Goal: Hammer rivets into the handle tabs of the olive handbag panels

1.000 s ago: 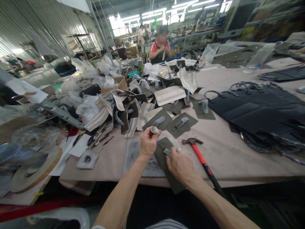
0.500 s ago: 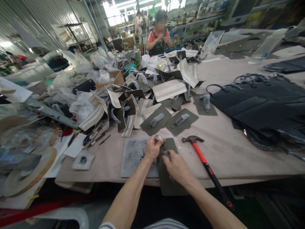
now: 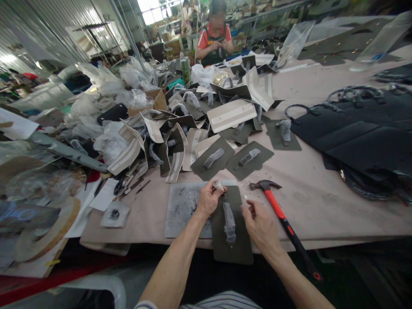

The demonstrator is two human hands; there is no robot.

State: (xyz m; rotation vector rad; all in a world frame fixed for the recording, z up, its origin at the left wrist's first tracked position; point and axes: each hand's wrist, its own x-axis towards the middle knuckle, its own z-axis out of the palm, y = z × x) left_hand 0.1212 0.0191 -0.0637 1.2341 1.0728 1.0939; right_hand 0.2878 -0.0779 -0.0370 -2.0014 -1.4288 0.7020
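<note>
The left hand (image 3: 208,200) grasps a pale-handled tool (image 3: 218,185) at the upper end of a grey panel (image 3: 240,227) on the table's (image 3: 151,225) front edge. The right hand (image 3: 262,224) is half open beside the panel; contact unclear. A translucent container (image 3: 115,214) holds dark pieces (image 3: 114,214).

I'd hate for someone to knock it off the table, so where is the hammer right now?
In the head view, the hammer lies right of the right hand, its handle jutting past the table's near edge.
</note>
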